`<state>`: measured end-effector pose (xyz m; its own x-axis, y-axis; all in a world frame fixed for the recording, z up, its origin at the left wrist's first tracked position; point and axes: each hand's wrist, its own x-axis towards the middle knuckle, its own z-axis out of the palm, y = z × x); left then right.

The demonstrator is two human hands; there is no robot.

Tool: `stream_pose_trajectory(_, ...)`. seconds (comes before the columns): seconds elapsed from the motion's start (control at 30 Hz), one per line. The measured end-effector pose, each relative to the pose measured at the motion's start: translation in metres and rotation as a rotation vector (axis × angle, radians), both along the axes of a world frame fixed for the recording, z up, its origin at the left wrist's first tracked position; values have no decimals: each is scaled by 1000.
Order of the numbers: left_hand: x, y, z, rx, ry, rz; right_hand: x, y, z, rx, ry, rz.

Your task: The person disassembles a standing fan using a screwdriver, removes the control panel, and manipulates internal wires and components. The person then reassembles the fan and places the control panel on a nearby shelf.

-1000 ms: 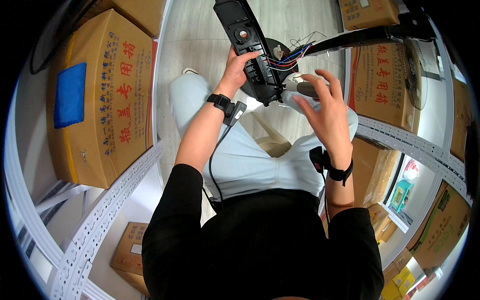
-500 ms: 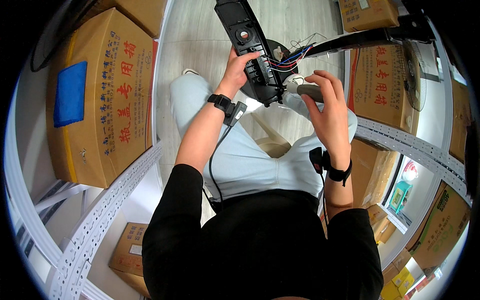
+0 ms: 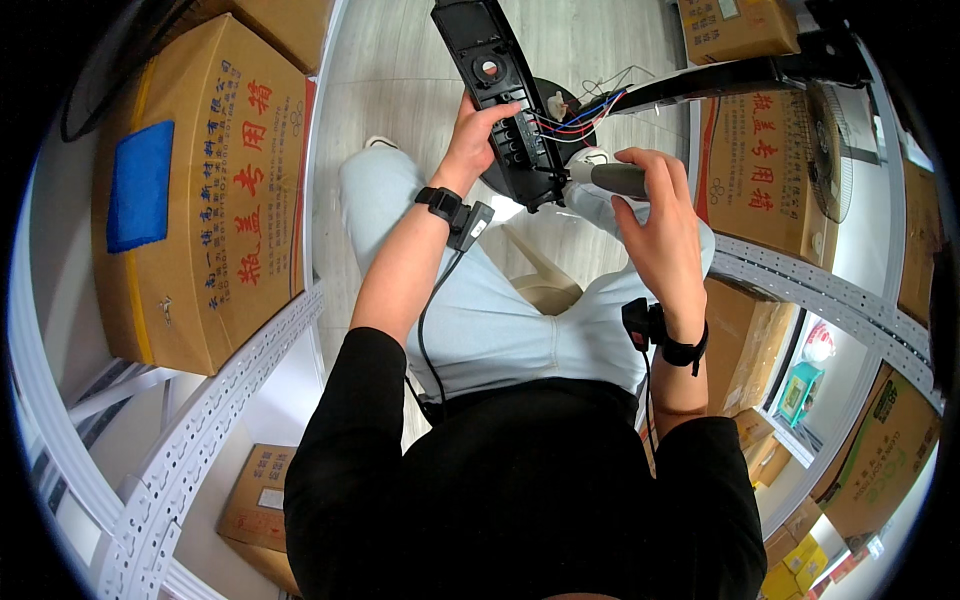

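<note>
My left hand grips the edge of a long black plastic fan control panel, its thumb lying over a row of push-button switches. Red, blue and white wires run from the switches to the black fan pole. In my right hand is a screwdriver with a thick grey handle, pinched near its back end. Its shaft points left at the panel's lower right edge; whether the tip touches a screw is too small to tell. Behind the panel lies a round black base.
A fan grille leans at the right by cardboard boxes. Another large carton with a blue cloth on its side stands at the left. Metal shelf rails flank both my sides. A cable hangs from each wrist device.
The fingers of my right hand have shifted slightly back and right on the screwdriver handle, showing more of it. My left hand and the panel stay nearly still.
</note>
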<state>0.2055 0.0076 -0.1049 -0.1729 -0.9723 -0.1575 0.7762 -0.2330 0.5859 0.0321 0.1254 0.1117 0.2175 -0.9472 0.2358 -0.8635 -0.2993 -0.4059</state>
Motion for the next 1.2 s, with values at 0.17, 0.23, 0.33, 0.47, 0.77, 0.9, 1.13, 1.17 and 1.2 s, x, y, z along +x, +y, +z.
stream_pose_trajectory(0.17, 2, -2, -6, -13, 8, -22, 8, 3, 3, 217, 36, -195)
stream_pose_trajectory(0.23, 2, -1, -3, -15, 4, -18, 5, 2, 0, 193, 75, -184)
stream_pose_trajectory(0.33, 1, 1, 4, 39, 8, -7, 3, 3, 2, 63, 10, -77)
stream_pose_trajectory(0.47, 1, -1, -2, 11, 3, -12, 9, 2, 6, 59, -7, -79)
stream_pose_trajectory(0.77, 0, -2, -5, 17, 18, -20, 8, 3, 3, 49, -150, -49)
stream_pose_trajectory(0.9, 0, -2, -4, -2, -4, -29, 3, 2, 8, 17, -160, -64)
stream_pose_trajectory(1.13, 0, -1, -1, -8, -18, -66, -9, -1, 3, 3, -500, -104)
stream_pose_trajectory(1.17, 1, -1, -2, -5, -29, -67, -9, -2, 2, -2, -551, -108)
stream_pose_trajectory(1.2, 0, 0, 0, -6, -40, -70, -11, -2, 3, -11, -603, -114)
